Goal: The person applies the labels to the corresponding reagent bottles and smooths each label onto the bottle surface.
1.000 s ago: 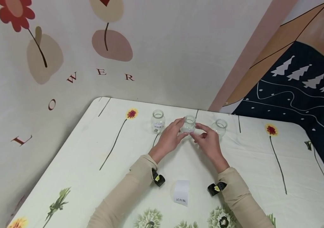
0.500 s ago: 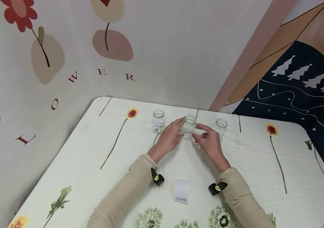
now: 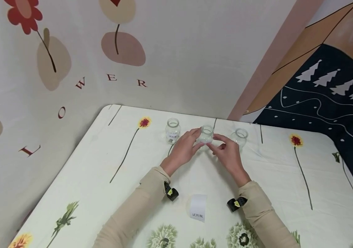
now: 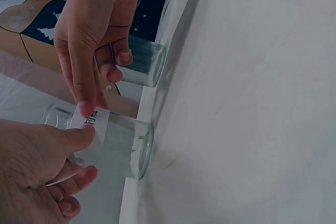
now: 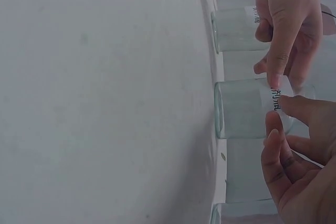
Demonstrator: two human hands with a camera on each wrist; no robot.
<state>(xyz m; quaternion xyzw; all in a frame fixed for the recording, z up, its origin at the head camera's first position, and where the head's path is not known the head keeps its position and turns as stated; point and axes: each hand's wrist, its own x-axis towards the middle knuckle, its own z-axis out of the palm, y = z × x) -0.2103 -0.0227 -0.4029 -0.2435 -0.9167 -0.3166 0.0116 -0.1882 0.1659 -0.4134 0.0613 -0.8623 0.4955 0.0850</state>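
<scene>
At the middle of the table's far side stands a clear glass jar (image 3: 207,132) with no lid. My left hand (image 3: 182,151) holds it from the left, and my right hand (image 3: 228,155) from the right. Both thumbs press on a white label (image 5: 269,99) with handwritten characters on the jar's near side. In the left wrist view the thumbs lie close together over the label (image 4: 102,124), covering part of its writing. The fingers behind the glass are partly hidden.
A second glass jar (image 3: 172,131) with a similar label stands to the left. To the right, a third jar (image 3: 241,137) is partly behind my right hand. A white slip of paper with handwriting (image 3: 197,208) lies on the flower-patterned tablecloth (image 3: 275,179), nearer me.
Half a second ago the thumbs were apart and the label showed between them. Now they have come together over it again. The jars and the slip stay where they were.
</scene>
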